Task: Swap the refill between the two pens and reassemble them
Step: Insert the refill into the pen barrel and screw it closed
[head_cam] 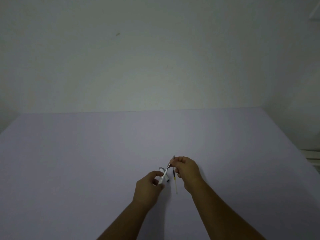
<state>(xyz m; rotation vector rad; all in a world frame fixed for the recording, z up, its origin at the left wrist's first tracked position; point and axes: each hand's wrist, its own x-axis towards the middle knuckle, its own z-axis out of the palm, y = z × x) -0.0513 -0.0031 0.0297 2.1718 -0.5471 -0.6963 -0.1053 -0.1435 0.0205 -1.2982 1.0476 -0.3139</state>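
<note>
Left hand [150,183] pinches the white barrel [162,178], right hand [186,168] grips the tip piece [170,162]; keep them lined up straight while threading.

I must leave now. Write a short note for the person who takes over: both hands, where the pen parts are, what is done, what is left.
Left hand: holds the white plastic pen barrel.
Right hand: holds the grey metal tip section at that barrel's front end.
On the pale lilac table: a loose thin refill with black and yellow bands and a second white barrel piece.
Done: both pens look taken apart.
Left: fit the refills, close both pens.
</note>
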